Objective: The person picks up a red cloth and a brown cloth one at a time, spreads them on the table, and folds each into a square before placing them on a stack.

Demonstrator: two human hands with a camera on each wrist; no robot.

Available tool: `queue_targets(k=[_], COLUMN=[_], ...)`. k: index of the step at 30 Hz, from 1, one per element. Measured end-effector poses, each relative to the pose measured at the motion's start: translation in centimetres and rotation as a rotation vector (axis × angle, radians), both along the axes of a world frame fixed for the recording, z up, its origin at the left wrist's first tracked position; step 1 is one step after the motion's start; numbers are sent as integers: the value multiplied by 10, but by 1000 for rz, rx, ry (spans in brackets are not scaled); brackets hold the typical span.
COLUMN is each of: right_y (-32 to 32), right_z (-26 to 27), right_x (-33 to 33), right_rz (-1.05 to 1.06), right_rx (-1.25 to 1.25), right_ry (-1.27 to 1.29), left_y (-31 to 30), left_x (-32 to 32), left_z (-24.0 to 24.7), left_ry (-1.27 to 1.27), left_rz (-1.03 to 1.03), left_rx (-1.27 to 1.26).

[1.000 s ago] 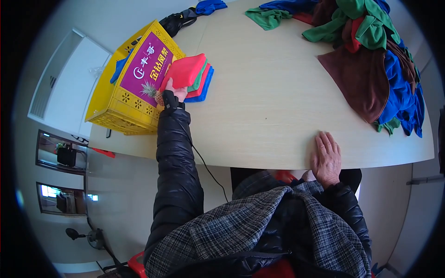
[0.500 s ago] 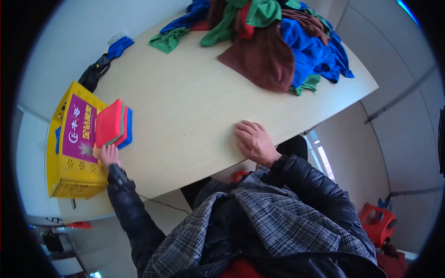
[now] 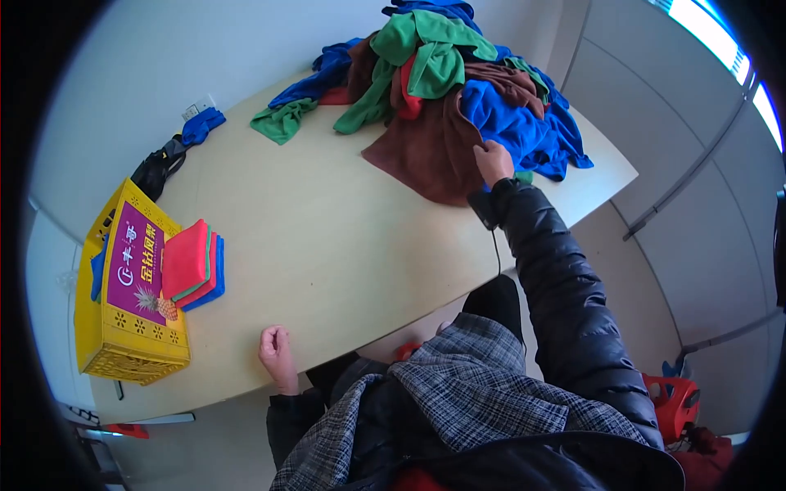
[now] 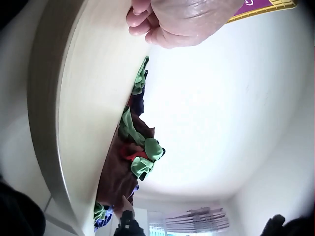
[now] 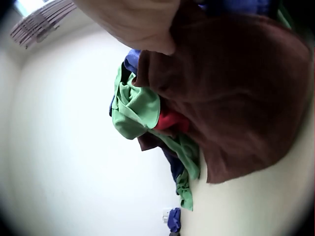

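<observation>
While the left hand sits near the front edge of the tabletop, its grip loosely curled round nothing visible, the right hand is at the brown cloth, its grip pinching that cloth's edge. The brown cloth spreads from the front of a pile of loose cloths, toward the right part of the tabletop's far edge; green, blue, red and more brown pieces are tangled together there, and a green cloth trails off the pile's left side.

By the left end of the tabletop stands a yellow plastic crate with pierced walls, its long side bearing a purple label printed with a pineapple and Chinese characters. A blue cloth shows at its opening and seems to lie inside, though most of the interior is hidden. Just beside the label is a neat stack of folded cloths, red on top, then green, red and blue. Toward the far left edge, beyond the crate, are a black bag-like item and a crumpled blue cloth near a wall socket.
</observation>
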State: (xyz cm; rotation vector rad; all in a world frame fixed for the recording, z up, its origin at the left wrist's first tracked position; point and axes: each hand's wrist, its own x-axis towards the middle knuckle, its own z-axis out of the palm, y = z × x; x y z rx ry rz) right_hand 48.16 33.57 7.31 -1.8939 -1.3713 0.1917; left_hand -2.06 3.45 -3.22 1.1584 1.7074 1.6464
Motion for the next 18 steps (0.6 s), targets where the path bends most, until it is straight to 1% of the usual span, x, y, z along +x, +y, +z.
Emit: queue_targets(k=[1, 4, 5, 7, 8, 11, 12, 14, 16, 18], right_y=[-1, -12, -16, -23, -25, -32, -33, -42, -56, -72], right_z=[0, 3, 8, 21, 27, 49, 56, 74, 82, 79], right_x=[-12, -63, -76, -91, -94, -102, -107, -123, -145, -170], right_rz=[76, 333, 325, 416, 412, 518, 513, 662, 797, 902], right_rx=[113, 422, 422, 330, 335, 295, 299, 393, 298, 326], right_ry=[70, 199, 201, 320, 319, 437, 434, 442, 700, 447], left_y=[1, -1, -2, -1, -1, -1, 0, 0, -1, 2], left_x=[0, 2, 2, 4, 4, 2, 3, 7, 11, 5], left_z=[1, 1, 1, 1, 1, -2, -3, 2, 8, 2], left_ry=[1, 203, 207, 238, 251, 252, 255, 253, 252, 274], left_rz=[3, 8, 1, 12, 20, 12, 10, 7, 23, 4], left_rx=[11, 4, 4, -7, -9, -6, -8, -13, -27, -32])
